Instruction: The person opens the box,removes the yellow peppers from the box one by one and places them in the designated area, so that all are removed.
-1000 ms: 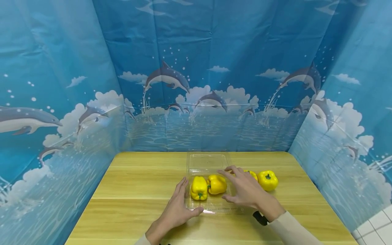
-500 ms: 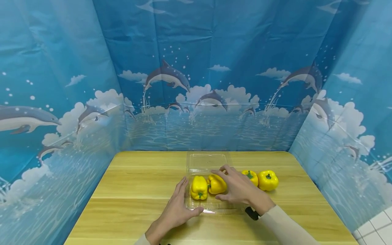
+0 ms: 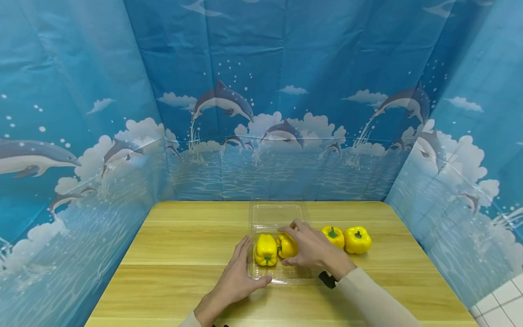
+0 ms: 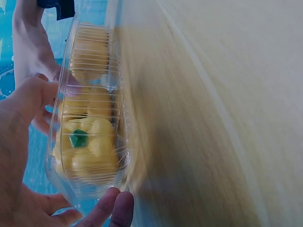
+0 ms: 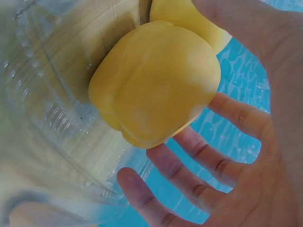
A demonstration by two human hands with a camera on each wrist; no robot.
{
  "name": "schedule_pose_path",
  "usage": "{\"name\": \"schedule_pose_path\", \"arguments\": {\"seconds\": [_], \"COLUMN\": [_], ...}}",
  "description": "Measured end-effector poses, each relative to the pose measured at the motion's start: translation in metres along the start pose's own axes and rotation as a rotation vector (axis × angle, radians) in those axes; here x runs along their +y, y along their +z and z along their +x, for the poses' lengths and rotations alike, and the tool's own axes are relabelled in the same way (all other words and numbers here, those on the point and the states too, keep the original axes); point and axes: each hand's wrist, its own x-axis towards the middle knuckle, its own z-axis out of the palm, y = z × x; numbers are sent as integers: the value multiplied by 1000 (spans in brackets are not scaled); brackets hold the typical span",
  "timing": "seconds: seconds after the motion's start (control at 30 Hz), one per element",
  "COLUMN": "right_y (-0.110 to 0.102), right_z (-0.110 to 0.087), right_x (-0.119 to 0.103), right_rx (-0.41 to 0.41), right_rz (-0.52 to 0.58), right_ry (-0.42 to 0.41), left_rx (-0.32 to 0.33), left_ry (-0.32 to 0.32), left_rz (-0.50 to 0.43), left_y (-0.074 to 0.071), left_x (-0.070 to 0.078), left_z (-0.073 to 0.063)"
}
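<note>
On the table lies an opened clear plastic container (image 3: 286, 274), its lid (image 3: 278, 215) folded back flat. Inside are two yellow bell peppers: the left pepper (image 3: 265, 247) points its green stem toward me, and the right pepper (image 3: 287, 245) lies with its stem to the left. My left hand (image 3: 234, 279) rests against the container's front left corner, fingers along the side and thumb spread at the front. Around the right pepper is my right hand (image 3: 312, 245), fingers spread. In the right wrist view its fingertips reach the pepper (image 5: 156, 85) while the thumb (image 5: 236, 23) stands apart.
Two more yellow bell peppers stand side by side to the right of the container, a nearer-in pepper (image 3: 333, 236) and an outer pepper (image 3: 357, 240). The wooden table (image 3: 180, 254) meets a blue dolphin-print curtain (image 3: 261, 168) at the back and sides.
My right hand has moved left, closing in over the right pepper in the container and uncovering a pepper on the table. My left hand has stayed put.
</note>
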Motion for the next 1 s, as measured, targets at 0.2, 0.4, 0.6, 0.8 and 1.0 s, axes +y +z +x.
{"name": "schedule_pose_path", "arguments": {"seconds": [0.2,0.4,0.6,0.8,1.0], "right_y": [3,4,6,7,8], "right_z": [5,9,10,13,14], "right_x": [0,-1,-2,-1,-1], "right_rx": [2,2,8,3,-4], "right_rz": [-3,0,0,7,5], "right_ry": [11,7,7,23,32], "left_rx": [-3,-5,-8,-2,-2], "left_ry": [-13,-20,-18,-18,-13], "left_rz": [1,-7,-12,-4,-3], "left_y": [1,0,0,2,2], "left_x": [-1,0,2,-1,-1], "left_z": [2,0,-1,1,1]}}
